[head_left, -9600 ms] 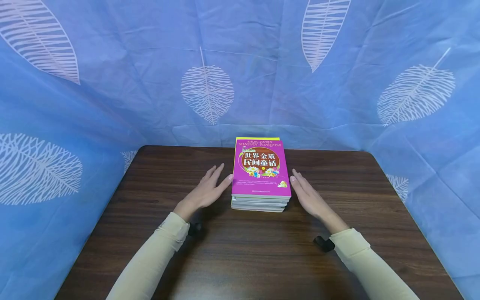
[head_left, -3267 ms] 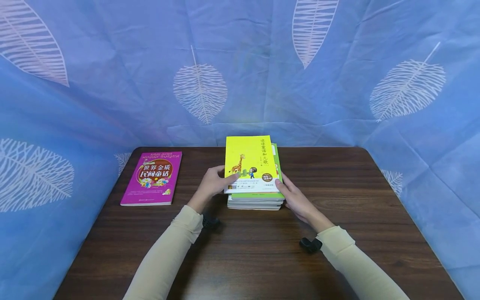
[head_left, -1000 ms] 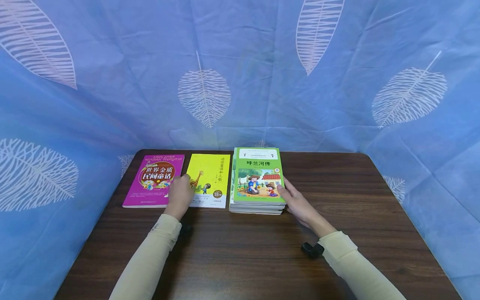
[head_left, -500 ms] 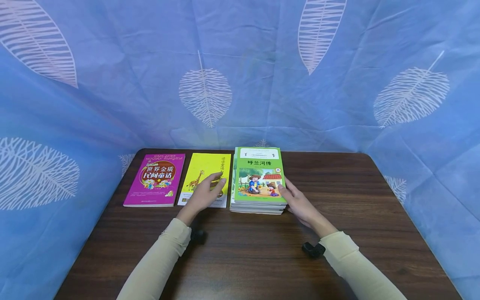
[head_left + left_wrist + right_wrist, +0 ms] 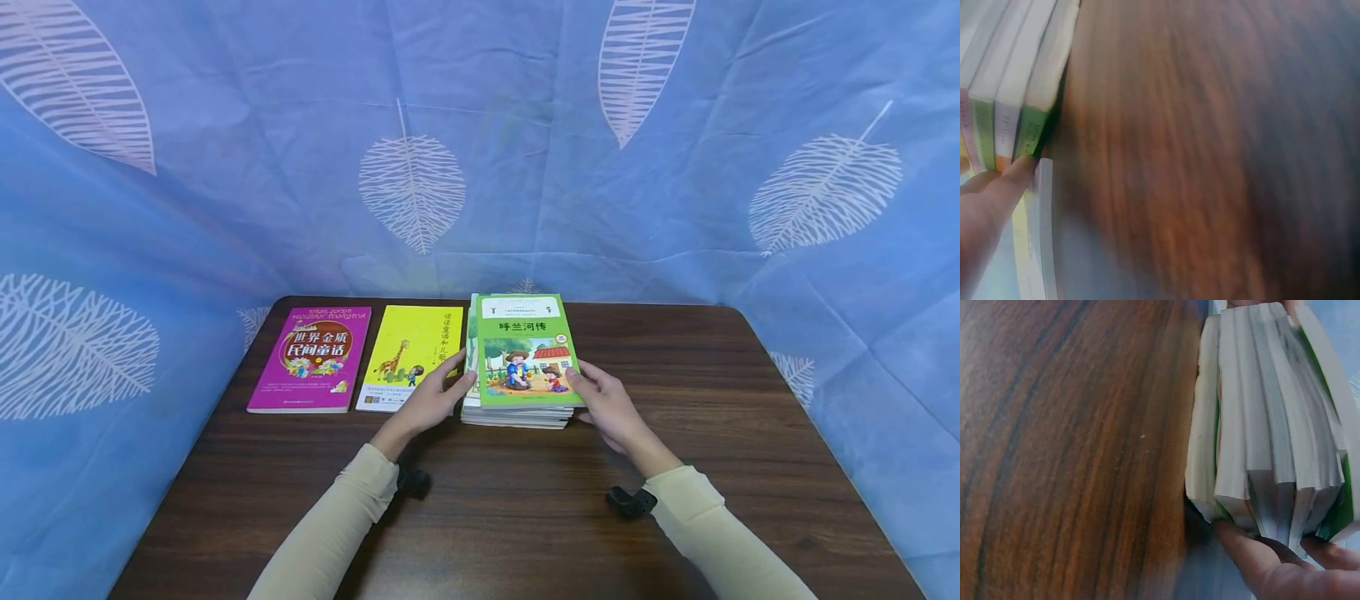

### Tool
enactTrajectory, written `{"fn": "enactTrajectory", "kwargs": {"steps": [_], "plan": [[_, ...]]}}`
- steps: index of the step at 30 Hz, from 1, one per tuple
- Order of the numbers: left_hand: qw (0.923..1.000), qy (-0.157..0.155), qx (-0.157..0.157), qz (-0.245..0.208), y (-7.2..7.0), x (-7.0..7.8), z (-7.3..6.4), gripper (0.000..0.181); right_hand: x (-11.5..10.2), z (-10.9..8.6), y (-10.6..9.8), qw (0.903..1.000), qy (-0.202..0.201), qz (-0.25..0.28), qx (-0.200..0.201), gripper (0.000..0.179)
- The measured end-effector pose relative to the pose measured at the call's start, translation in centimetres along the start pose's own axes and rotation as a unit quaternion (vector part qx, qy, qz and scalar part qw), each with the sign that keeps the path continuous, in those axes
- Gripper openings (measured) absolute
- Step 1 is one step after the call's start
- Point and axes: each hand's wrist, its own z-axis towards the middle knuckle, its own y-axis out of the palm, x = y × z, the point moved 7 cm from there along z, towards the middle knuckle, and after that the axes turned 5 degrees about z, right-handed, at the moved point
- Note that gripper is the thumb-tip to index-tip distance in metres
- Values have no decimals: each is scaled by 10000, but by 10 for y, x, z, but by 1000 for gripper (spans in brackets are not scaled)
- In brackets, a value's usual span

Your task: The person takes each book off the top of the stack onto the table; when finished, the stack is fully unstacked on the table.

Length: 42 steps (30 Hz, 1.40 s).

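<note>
In the head view a green picture book (image 5: 525, 350) tops a stack of books (image 5: 517, 418). My right hand (image 5: 611, 408) holds the green book at its right edge, thumb over the cover. From the right wrist, the green book (image 5: 1332, 387) stands partly apart from the books beneath, while fingers (image 5: 1244, 550) touch the stack's side. My left hand (image 5: 427, 404) lies at the stack's left side with its fingers fairly straight. In the left wrist view its fingertips touch the book spines (image 5: 1004, 134). The left thumb is close to the green book's edge.
Left of the stack a yellow book (image 5: 401, 358) lies flat, its lower right corner behind my left hand. A magenta book (image 5: 311, 358) lies flat farther left. All rest on a dark wooden table (image 5: 510, 517). Behind hangs a blue leaf-print cloth (image 5: 495, 167).
My left hand has moved right, from the yellow book to the stack's left side. The green book has shifted slightly right on the stack, baring a strip of the book below. Earlier, the yellow book moved left.
</note>
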Motion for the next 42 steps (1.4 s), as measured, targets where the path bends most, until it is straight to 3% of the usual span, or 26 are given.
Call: {"fn": "enactTrajectory", "kwargs": {"steps": [7, 15, 27, 34, 42], "plan": [[9999, -108, -13, -30, 0, -2, 0, 71, -1, -4, -21, 9983, 194, -20, 546, 64], [9998, -200, -5, 15, 0, -5, -1, 66, -3, -13, -47, 9951, 231, 850, 445, 67], [9998, -127, -111, -87, 1, -6, 0, 65, 13, -27, -112, 9688, 422, 2249, 951, 83], [9998, -143, -129, -16, 1, -9, 1, 65, 22, -29, -129, 9685, 544, 2164, 1105, 84], [9998, -121, -126, -23, 0, -11, 2, 65, 38, -22, -129, 9710, 710, 1998, 1107, 81]]}}
